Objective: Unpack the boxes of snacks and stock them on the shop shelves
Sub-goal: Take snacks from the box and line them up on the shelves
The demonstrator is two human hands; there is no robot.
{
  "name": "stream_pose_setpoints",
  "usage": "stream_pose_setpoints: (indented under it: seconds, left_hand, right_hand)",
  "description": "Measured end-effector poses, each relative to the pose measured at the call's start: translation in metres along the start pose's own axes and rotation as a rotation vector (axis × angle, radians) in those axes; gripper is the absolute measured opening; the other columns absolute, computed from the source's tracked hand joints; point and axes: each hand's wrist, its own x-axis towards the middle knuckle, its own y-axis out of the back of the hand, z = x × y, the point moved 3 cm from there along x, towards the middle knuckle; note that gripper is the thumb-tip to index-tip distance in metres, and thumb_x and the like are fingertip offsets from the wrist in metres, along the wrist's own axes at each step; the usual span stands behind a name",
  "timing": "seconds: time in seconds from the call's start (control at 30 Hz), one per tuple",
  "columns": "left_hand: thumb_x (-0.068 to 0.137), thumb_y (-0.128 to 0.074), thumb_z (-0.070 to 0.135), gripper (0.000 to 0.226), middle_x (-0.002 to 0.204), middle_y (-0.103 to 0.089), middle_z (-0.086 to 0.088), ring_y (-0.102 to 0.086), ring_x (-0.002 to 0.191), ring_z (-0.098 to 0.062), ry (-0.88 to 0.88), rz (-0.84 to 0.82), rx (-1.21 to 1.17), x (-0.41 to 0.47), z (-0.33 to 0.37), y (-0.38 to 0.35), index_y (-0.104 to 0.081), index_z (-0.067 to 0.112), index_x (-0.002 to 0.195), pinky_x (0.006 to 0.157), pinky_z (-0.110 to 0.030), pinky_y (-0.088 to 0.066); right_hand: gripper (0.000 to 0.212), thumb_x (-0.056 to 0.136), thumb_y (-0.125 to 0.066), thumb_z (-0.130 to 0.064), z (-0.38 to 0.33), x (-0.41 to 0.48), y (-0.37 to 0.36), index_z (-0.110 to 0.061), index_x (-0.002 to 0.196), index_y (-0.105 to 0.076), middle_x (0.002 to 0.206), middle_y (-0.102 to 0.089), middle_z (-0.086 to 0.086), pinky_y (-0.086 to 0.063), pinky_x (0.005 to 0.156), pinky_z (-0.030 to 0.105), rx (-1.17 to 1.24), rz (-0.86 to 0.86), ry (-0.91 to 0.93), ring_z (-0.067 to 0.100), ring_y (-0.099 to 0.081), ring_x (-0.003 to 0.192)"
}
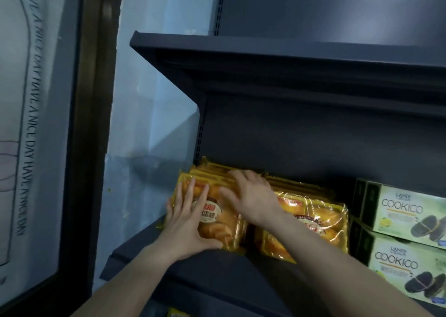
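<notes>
Several yellow cake packs (218,222) stand upright in a row at the left end of a dark shelf (217,266). My left hand (187,222) lies flat against the front pack's face, fingers straight and spread, thumb under its lower edge. My right hand (251,196) rests on top of the same row, fingers reaching over the packs' upper edges. A second row of yellow cake packs (316,222) stands just to the right, partly behind my right forearm.
Two stacked green COOKICO boxes (405,210) stand at the right of the shelf. An upper shelf (265,51) overhangs above. A glass door with a dark frame (79,147) is at the left. Another yellow pack (176,313) peeks out below.
</notes>
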Motion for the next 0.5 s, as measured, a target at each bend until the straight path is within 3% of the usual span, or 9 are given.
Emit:
stream_pose_setpoints:
  seconds: [0.03, 0.1, 0.3, 0.4, 0.5]
  left_hand:
    - [0.063, -0.059, 0.084, 0.132, 0.142, 0.055, 0.007, 0.05, 0.131, -0.022, 0.005, -0.001, -0.003, 0.0, 0.0, 0.0, 0.035, 0.038, 0.143, 0.112, -0.057, 0.018]
    - [0.059, -0.052, 0.092, 0.132, 0.142, 0.054, 0.008, 0.05, 0.131, -0.021, 0.026, 0.008, 0.005, 0.002, 0.002, -0.001, 0.036, 0.039, 0.143, 0.113, -0.059, 0.017]
    - [0.062, -0.048, 0.092, 0.129, 0.146, 0.05, 0.005, 0.047, 0.134, -0.022, 0.03, 0.046, 0.061, 0.003, 0.001, 0.001, 0.031, 0.035, 0.147, 0.116, -0.061, 0.012]
    - [0.063, -0.054, 0.088, 0.129, 0.147, 0.049, 0.003, 0.046, 0.135, -0.022, 0.004, 0.067, 0.073, 0.002, 0.002, 0.003, 0.032, 0.038, 0.146, 0.116, -0.06, 0.011]
    - [0.063, -0.059, 0.085, 0.13, 0.147, 0.05, 0.003, 0.046, 0.135, -0.023, -0.019, 0.076, 0.063, 0.001, 0.003, 0.005, 0.032, 0.041, 0.145, 0.115, -0.061, 0.011]
  right_hand:
    - [0.057, 0.099, -0.039, -0.058, 0.01, 0.014, 0.008, -0.028, 0.147, -0.033, 0.147, -0.043, 0.006, -0.041, 0.108, 0.044, 0.081, 0.039, -0.069, 0.028, -0.044, 0.134]
    - [0.047, 0.103, -0.039, -0.048, 0.028, 0.046, 0.013, -0.026, 0.144, -0.038, 0.14, -0.047, 0.006, -0.048, 0.097, 0.04, 0.12, 0.017, -0.17, 0.027, -0.053, 0.122]
    - [0.043, 0.106, -0.032, -0.043, 0.044, 0.108, -0.025, -0.016, 0.135, -0.052, 0.138, -0.051, 0.008, -0.04, 0.1, 0.035, 0.152, -0.275, -0.234, 0.024, -0.051, 0.122]
    - [0.049, 0.106, -0.031, -0.046, 0.047, 0.117, -0.03, -0.017, 0.143, -0.045, 0.146, -0.044, 0.009, -0.034, 0.109, 0.037, 0.19, -0.346, -0.271, 0.025, -0.045, 0.131]
    - [0.055, 0.104, -0.032, -0.053, 0.048, 0.12, -0.03, -0.015, 0.142, -0.046, 0.143, -0.047, 0.01, -0.036, 0.108, 0.038, 0.228, -0.372, -0.327, 0.026, -0.048, 0.128]
